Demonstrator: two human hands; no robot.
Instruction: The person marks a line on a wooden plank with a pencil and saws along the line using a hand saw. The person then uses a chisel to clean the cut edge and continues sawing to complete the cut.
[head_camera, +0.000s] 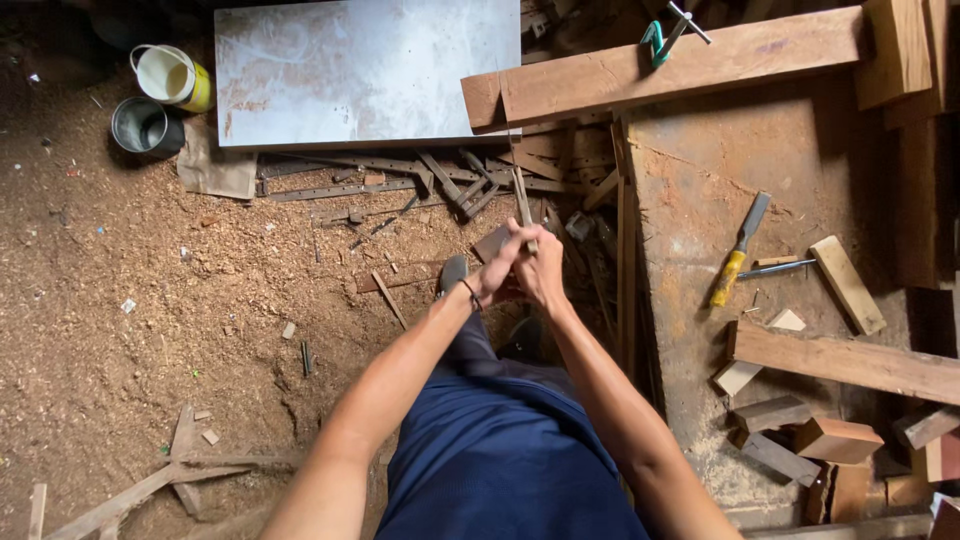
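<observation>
Sawdust floor (150, 320), thin blade (518, 190) rising from left hand (497, 272), right hand (543, 268) grip.

Dull, scuffed metal sheet (365, 70); rough reddish wooden beam (670, 65). Chisel (739, 250): glossy yellow plastic handle. Floor (150, 300): matt sawdust.

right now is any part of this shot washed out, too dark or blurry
Head view: the grey metal sheet shows a pale, washed-out sheen; the top-left and right-edge corners fall into deep shadow; the straight long wooden beam bows slightly from wide-angle distortion; the clasped left hand and right hand around the thin wooden strip look a little soft.
</observation>
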